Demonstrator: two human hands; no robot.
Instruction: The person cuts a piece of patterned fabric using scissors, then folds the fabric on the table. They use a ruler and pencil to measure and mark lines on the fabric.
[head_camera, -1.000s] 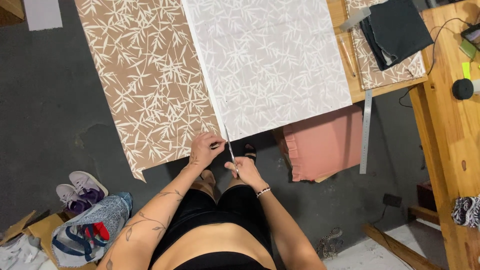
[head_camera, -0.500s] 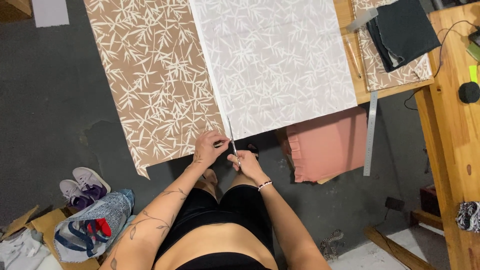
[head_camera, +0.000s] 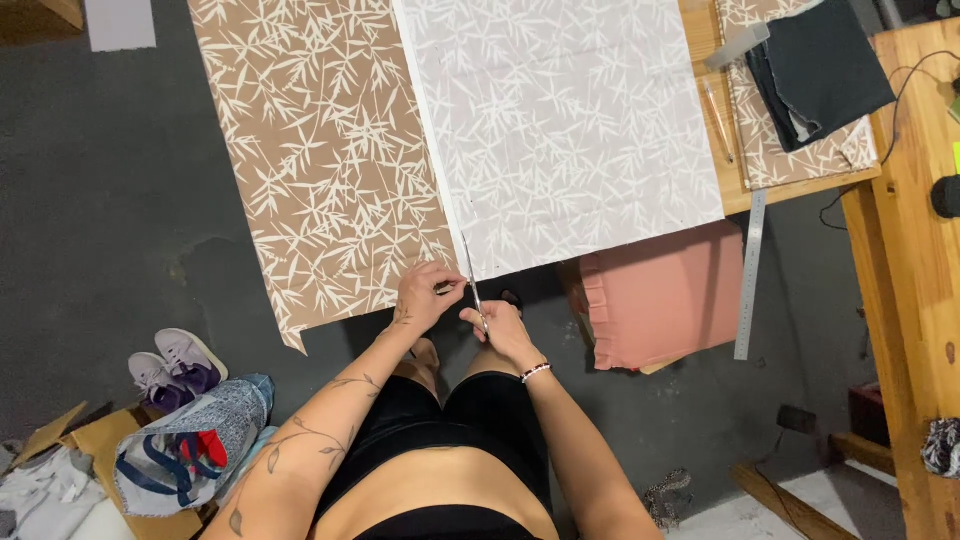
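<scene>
Leaf-print fabric (head_camera: 330, 150): brown with white leaves, spread on the dark floor (head_camera: 90, 200), its pale reverse folded over. My left hand (head_camera: 425, 295) pinches its near edge; my right hand (head_camera: 500, 330) grips scissors (head_camera: 470, 270) at that edge. Pink cushion (head_camera: 665, 295) just beside.

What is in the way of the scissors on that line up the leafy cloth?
Nothing visible. The scissors in the right hand point up the fold of the leaf-print fabric; the left hand rests beside them.

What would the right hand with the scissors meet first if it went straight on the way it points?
Probably the leaf-patterned fabric: the right hand points its scissors up the line between the brown and the pale grey side.
</scene>
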